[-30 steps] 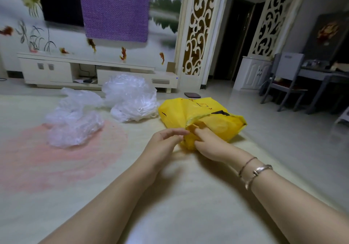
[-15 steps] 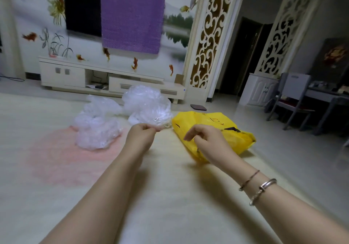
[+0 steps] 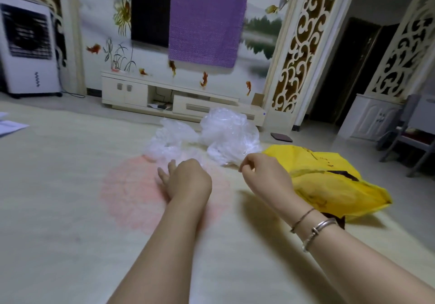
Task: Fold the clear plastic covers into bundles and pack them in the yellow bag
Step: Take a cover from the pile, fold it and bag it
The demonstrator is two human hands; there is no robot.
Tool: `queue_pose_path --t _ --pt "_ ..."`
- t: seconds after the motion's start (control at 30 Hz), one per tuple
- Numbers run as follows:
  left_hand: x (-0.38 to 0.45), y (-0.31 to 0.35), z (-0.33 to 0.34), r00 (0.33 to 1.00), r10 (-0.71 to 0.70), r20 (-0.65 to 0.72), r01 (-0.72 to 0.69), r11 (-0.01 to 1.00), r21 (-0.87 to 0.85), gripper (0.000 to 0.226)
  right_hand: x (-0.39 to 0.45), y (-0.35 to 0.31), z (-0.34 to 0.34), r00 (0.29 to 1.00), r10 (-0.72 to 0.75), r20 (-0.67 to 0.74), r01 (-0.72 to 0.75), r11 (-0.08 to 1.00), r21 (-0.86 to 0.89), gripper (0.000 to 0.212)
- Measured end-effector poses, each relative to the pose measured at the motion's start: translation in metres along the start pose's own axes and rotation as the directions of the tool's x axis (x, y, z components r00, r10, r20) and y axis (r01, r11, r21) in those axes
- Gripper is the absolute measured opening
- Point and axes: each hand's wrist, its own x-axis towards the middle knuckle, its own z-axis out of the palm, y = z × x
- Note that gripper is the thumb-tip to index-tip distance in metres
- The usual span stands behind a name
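Note:
Two crumpled clear plastic covers lie on the pale rug: a lower one (image 3: pixel 169 142) and a puffier one (image 3: pixel 229 133) to its right. The yellow bag (image 3: pixel 329 181) lies on its side at the right. My left hand (image 3: pixel 186 179) stretches forward with fingers extended, just short of the lower cover, holding nothing. My right hand (image 3: pixel 263 172) hovers with fingers loosely curled between the puffier cover and the bag; nothing visible in it.
A pink round patch (image 3: pixel 141 190) marks the rug (image 3: pixel 58 186). A low white TV cabinet (image 3: pixel 164 94) lines the far wall, a white air cooler (image 3: pixel 28 49) stands at left. Papers (image 3: pixel 9 126) lie far left; a grey chair (image 3: pixel 409 134) at right.
Both hands left the yellow bag's mouth and moved left toward the plastic covers. My left hand opened and reached forward. The view swung left.

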Motion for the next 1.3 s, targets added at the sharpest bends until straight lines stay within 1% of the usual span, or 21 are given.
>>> queue_pose_path --t 0.07,0.1,0.13,0.2,0.27,0.33,0.37,0.4,0.5,0.57,0.63,0.7,0.8,0.87,0.97,1.0,1.07,1.13,1.2,1.23,1.3 --pt "0.002 0.002 -0.004 0.996 0.038 -0.077 -0.047 0.993 -0.112 0.028 -0.002 0.002 -0.002 0.998 0.021 0.057 -0.030 0.986 0.165 0.024" --pt "0.002 0.004 -0.007 0.993 0.060 -0.102 -0.083 0.966 -0.243 0.028 -0.004 0.003 -0.005 0.995 0.039 0.088 -0.062 0.957 0.283 0.026" --pt "-0.001 0.007 -0.011 0.992 0.076 -0.103 -0.112 0.905 -0.410 0.028 -0.007 0.004 -0.010 0.990 0.060 0.127 -0.107 0.911 0.398 0.028" --pt "-0.008 0.018 -0.018 0.994 0.102 -0.022 -0.087 0.690 -0.719 0.025 -0.018 0.006 -0.021 0.974 0.093 0.207 -0.196 0.801 0.566 0.031" --pt "-0.017 0.029 -0.025 0.975 0.188 0.119 0.025 0.442 -0.897 0.019 -0.030 0.011 -0.035 0.954 0.107 0.281 -0.274 0.696 0.664 0.029" --pt "-0.026 0.038 -0.027 0.922 0.299 0.246 0.185 0.219 -0.958 0.018 -0.042 0.019 -0.046 0.934 0.112 0.340 -0.334 0.610 0.718 0.021" --pt "-0.031 0.044 -0.025 0.891 0.349 0.290 0.254 0.148 -0.956 0.020 -0.048 0.026 -0.053 0.927 0.125 0.353 -0.359 0.567 0.742 0.017" --pt "-0.035 0.049 -0.021 0.866 0.384 0.321 0.300 0.115 -0.947 0.022 -0.054 0.032 -0.059 0.922 0.134 0.363 -0.377 0.523 0.765 0.018" --pt "-0.056 0.066 0.000 0.782 0.497 0.376 0.352 0.147 -0.925 0.035 -0.070 0.056 -0.076 0.924 0.106 0.366 -0.376 0.419 0.826 0.020" --pt "-0.072 0.075 0.012 0.715 0.578 0.394 0.351 0.191 -0.917 0.044 -0.080 0.067 -0.083 0.931 0.087 0.353 -0.358 0.395 0.846 0.021" --pt "-0.090 0.089 0.021 0.685 0.610 0.398 0.332 0.226 -0.916 0.036 -0.090 0.085 -0.087 0.938 0.126 0.323 -0.346 0.383 0.856 0.021" --pt "-0.103 0.098 0.027 0.714 0.578 0.395 0.308 0.246 -0.919 0.022 -0.099 0.100 -0.089 0.940 0.188 0.284 -0.335 0.366 0.868 0.021" --pt "-0.109 0.104 0.031 0.797 0.466 0.383 0.287 0.265 -0.920 0.004 -0.106 0.115 -0.092 0.934 0.290 0.208 -0.296 0.302 0.906 0.020" --pt "-0.108 0.104 0.031 0.840 0.395 0.372 0.289 0.255 -0.923 0.008 -0.105 0.121 -0.094 0.916 0.363 0.172 -0.279 0.266 0.923 0.017" --pt "-0.105 0.103 0.029 0.865 0.332 0.376 0.325 0.200 -0.924 0.014 -0.102 0.121 -0.099 0.906 0.402 0.132 -0.230 0.205 0.951 0.016" --pt "-0.104 0.102 0.028 0.874 0.323 0.363 0.310 0.206 -0.928 0.016 -0.101 0.120 -0.100 0.901 0.419 0.115 -0.214 0.198 0.957 0.016" --pt "-0.105 0.102 0.027 0.882 0.340 0.327 0.246 0.260 -0.934 0.019 -0.100 0.121 -0.101 0.872 0.483 0.082 -0.203 0.203 0.958 0.016" --pt "-0.105 0.102 0.027 0.873 0.368 0.319 0.205 0.317 -0.926 0.021 -0.099 0.127 -0.100 0.837 0.544 0.062 -0.207 0.209 0.956 0.015" --pt "-0.105 0.102 0.026 0.838 0.382 0.390 0.247 0.373 -0.894 0.025 -0.099 0.133 -0.103 0.818 0.573 0.047 -0.220 0.236 0.947 0.016" --pt "-0.104 0.100 0.025 0.802 0.396 0.447 0.282 0.409 -0.868 0.030 -0.099 0.134 -0.105 0.827 0.560 0.053 -0.227 0.246 0.942 0.017" --pt "-0.102 0.097 0.023 0.713 0.445 0.541 0.319 0.481 -0.816 0.055 -0.100 0.136 -0.110 0.885 0.454 0.100 -0.234 0.249 0.940 0.017"
